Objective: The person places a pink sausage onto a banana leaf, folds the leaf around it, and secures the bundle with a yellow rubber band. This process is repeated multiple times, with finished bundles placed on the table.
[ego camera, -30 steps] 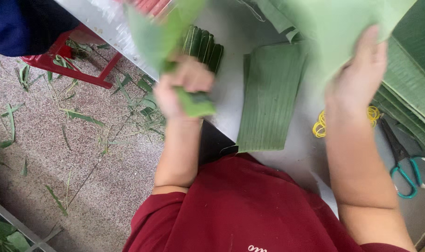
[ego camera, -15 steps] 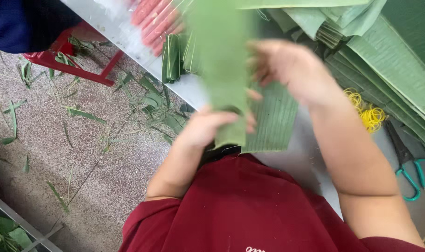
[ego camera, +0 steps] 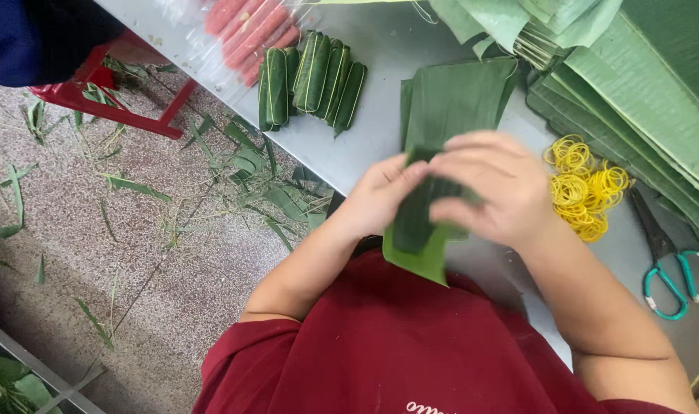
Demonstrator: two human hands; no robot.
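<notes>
Since half a second ago the long leaf that stood raised between the hands has come down and is now folded into a short dark green leaf packet (ego camera: 417, 222), held low over the near edge of the table (ego camera: 388, 115). The left hand (ego camera: 380, 195) has risen from under the leaf to grip the packet's left side, fingers curled around it. The right hand (ego camera: 496, 188) has dropped from the far right and now lies over the packet's top and right side, fingers bent and closed on it — both hands have hold of the same leaf, and its pointed lower end hangs just above the red shirt (ego camera: 411, 353).

Just beyond the hands a stack of flat cut leaves (ego camera: 457, 96) lies on the table. Farther left sit several finished wrapped rolls (ego camera: 311, 80), side by side, and beside them pink sausages in clear plastic (ego camera: 249, 31). To the right of the right hand is a heap of yellow rubber bands (ego camera: 587, 188), and near right of that a pair of scissors with green handles (ego camera: 667, 261). Large pale leaves (ego camera: 648, 84) pile up at the far right. Leaf scraps (ego camera: 242, 176) litter the floor on the left, near a red stool (ego camera: 111, 100).
</notes>
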